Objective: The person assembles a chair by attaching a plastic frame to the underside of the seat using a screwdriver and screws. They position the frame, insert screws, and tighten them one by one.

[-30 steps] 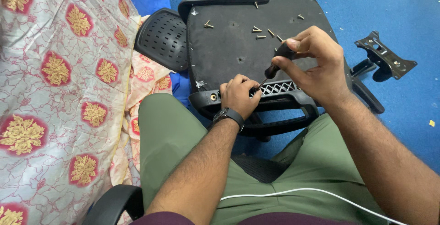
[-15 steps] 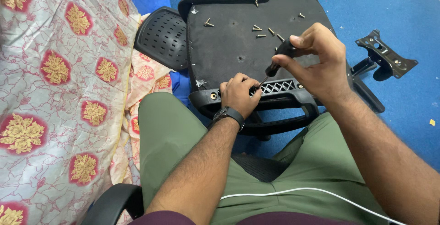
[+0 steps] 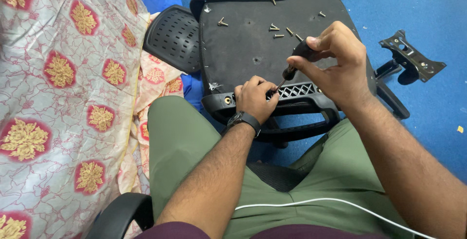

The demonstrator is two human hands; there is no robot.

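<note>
An upturned black chair seat point(image 3: 253, 44) lies across my knees, its underside facing up. My right hand point(image 3: 335, 66) grips a black-handled screwdriver point(image 3: 294, 64), whose thin shaft slants down to the seat's near edge. My left hand point(image 3: 254, 98), with a dark watch at the wrist, pinches the shaft's tip against the black armrest bracket point(image 3: 301, 93). A brass-coloured screw hole point(image 3: 227, 101) shows just left of that hand. Several loose screws point(image 3: 279, 29) are scattered on the far part of the seat.
A black mesh chair back point(image 3: 172, 37) leans at the seat's left. A patterned red-and-gold cloth point(image 3: 63, 83) covers the left side. A black metal mounting plate point(image 3: 411, 56) lies on the blue floor at the right. A white cable point(image 3: 340, 202) crosses my lap.
My right hand has shifted slightly on the screwdriver handle, turning it a little. My left hand stays pinched at the tip.
</note>
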